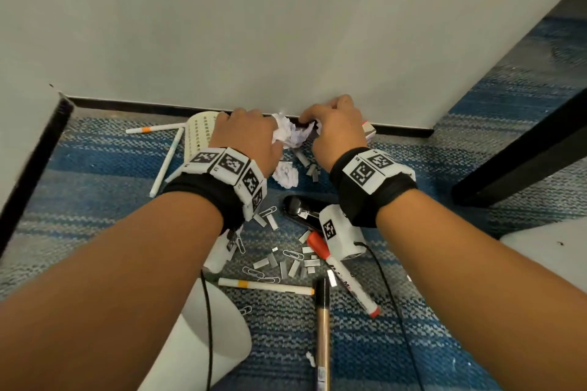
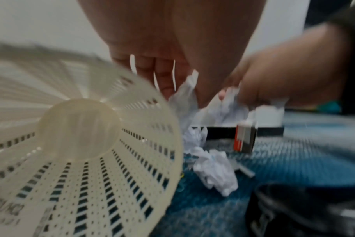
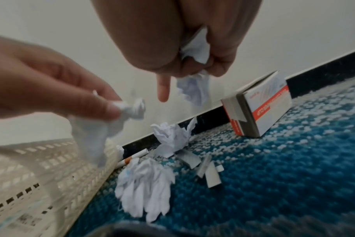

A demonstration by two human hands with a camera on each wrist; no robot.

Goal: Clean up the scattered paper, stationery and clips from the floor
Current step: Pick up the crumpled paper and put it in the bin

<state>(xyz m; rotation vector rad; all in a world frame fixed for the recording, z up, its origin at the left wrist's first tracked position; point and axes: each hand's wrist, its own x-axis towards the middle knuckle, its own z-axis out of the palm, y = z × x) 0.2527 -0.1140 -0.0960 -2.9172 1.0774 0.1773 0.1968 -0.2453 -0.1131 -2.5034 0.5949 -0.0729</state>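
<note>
Near the wall's black skirting, my left hand (image 1: 251, 133) holds a crumpled white paper ball (image 1: 284, 133) in its curled fingers. My right hand (image 1: 330, 127) clutches another crumpled paper (image 3: 195, 89), index finger pointing down. Two more paper balls lie on the blue carpet: one by the skirting (image 3: 170, 136), one nearer (image 3: 146, 187), also seen between my wrists (image 1: 287, 174). A cream perforated basket (image 2: 81, 160) lies on its side left of my left hand. Staple strips (image 3: 209, 173), paper clips (image 1: 259, 273), pens (image 1: 265, 286), a red marker (image 1: 343, 273) and a black stapler (image 1: 300, 209) are scattered.
A staple box (image 3: 259, 105) stands against the skirting, right of my right hand. A white wall (image 1: 286, 25) closes the far side. A dark table leg (image 1: 521, 162) slants at right. A gold-barrelled pen (image 1: 322, 333) lies near me. Wrist camera cables (image 1: 208, 327) trail over the carpet.
</note>
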